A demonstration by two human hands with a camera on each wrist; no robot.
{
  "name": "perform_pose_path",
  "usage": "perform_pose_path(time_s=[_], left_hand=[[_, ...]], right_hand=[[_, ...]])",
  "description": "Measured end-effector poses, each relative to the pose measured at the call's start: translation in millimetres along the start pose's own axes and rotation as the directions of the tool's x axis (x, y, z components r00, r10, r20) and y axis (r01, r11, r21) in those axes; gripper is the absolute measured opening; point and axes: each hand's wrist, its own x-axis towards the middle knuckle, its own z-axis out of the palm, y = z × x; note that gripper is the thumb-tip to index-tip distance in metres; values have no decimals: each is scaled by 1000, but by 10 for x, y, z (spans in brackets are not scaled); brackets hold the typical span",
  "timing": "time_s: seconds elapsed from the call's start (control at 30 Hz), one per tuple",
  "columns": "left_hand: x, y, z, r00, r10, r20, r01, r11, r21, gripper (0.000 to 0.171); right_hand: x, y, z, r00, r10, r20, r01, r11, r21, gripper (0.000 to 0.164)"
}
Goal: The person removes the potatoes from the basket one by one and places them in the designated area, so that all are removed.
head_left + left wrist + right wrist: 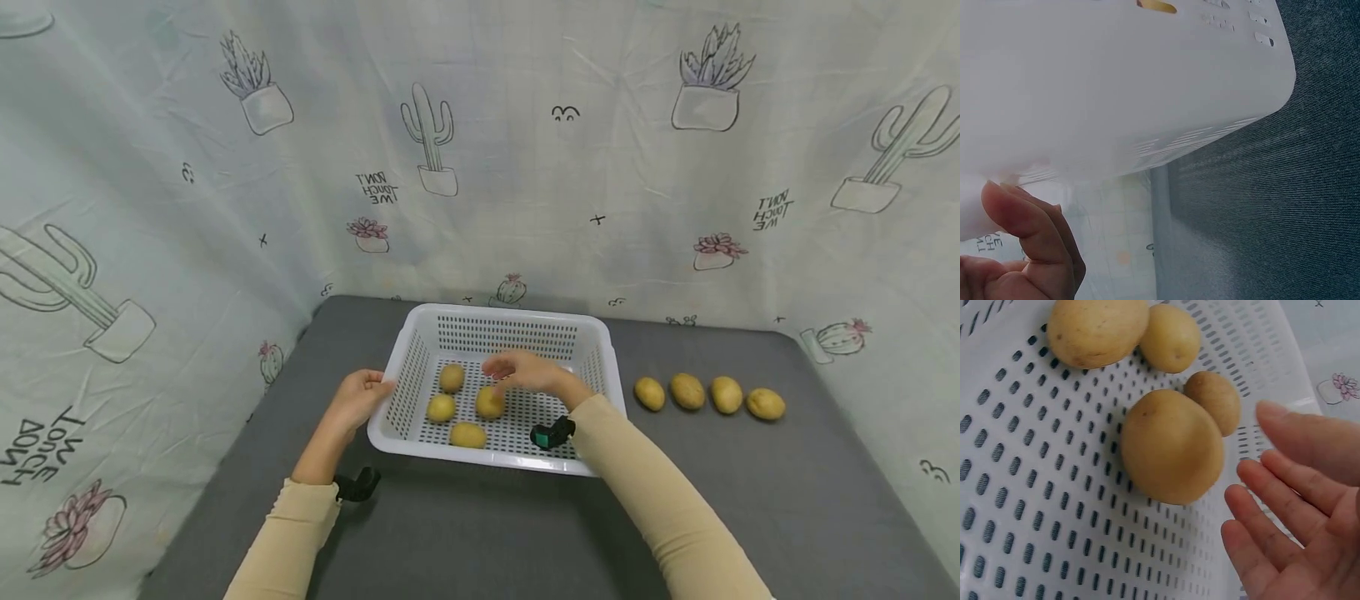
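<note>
A white perforated plastic basket [517,458] stands on the grey table, with several potatoes on its bottom. My left hand [358,398] grips the basket's left rim; in the left wrist view the bent fingers [1035,234] meet the rim beside the white wall. Over the inside of the basket, my right hand [525,371] holds nothing. Its fingers are spread and apart from the nearest potato [1172,447], which lies on the basket's bottom. Beyond that one are a small brownish potato [1213,402], a yellowish potato [1170,339] and a larger potato [1097,331].
Right of the basket, several potatoes lie in a row on the table, from a small one [649,393] to the outermost one [766,404]. A printed curtain [517,167] hangs behind the table and at both sides. Black straps with cameras sit at both wrists.
</note>
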Motion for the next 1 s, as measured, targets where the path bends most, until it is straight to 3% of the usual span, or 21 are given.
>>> perform_pose_path(time_s=[0.2,0.53,1.0], left_hand=[[-3,10,19,1000,-2,-8,2,1000,11,36],[-5,11,18,1000,-8,-4,8,1000,0,37],[9,4,21,1000,-15,-4,15,1000,-9,35]], right_hand=[[18,36,38,999,28,42,-24,996,-83,55],[36,72,83,990,-20,141,44,984,-170,63],[99,119,118,991,0,133,27,978,-206,65]])
